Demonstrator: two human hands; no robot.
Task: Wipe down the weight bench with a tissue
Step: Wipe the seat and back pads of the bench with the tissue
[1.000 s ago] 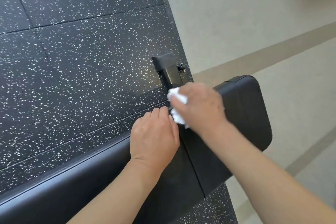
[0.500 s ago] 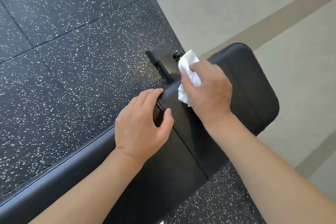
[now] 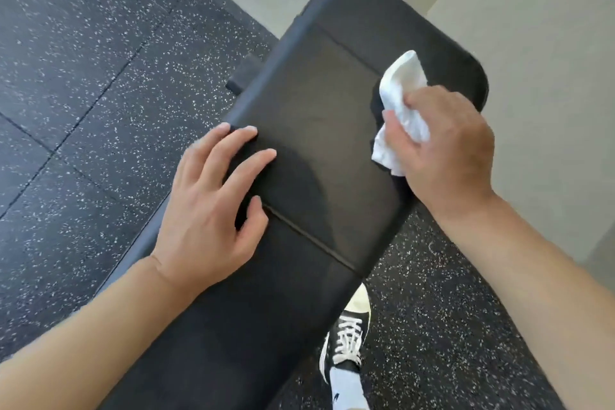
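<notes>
Black padded bench (image 3: 319,130), crumpled white tissue (image 3: 401,103) — atop

No text, number, brand name or sign can be read anywhere in the view. The only mark is a small dark logo on the white sock (image 3: 344,388) above the black-and-white shoe (image 3: 347,338), at the bottom edge of the frame beside the weight bench (image 3: 319,130); it is too small and blurred to identify. The padded top of the bench shows no print or label.
</notes>
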